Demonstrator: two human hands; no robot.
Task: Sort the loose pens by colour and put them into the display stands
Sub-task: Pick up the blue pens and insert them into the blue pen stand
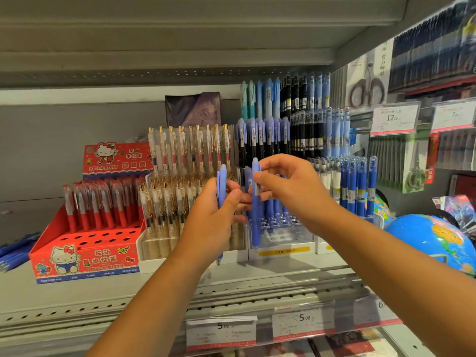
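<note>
My left hand [215, 215] grips a periwinkle-blue pen [221, 184] upright, its tip showing below the wrist. My right hand [291, 186] pinches a second blue pen [255, 215] near its top, hanging vertically over the clear tiered display stand [283, 235]. That stand holds blue and purple pens in its back rows, with several open holes in the front row. Both hands are close together in front of the stands.
A red Hello Kitty pen box [85, 256] stands at the left, with a clear-and-gold pen stand [180, 176] beside it. Loose blue pens [15, 251] lie at the far left of the shelf. A globe [432, 240] sits at the right. Price tags [221, 331] line the shelf edge.
</note>
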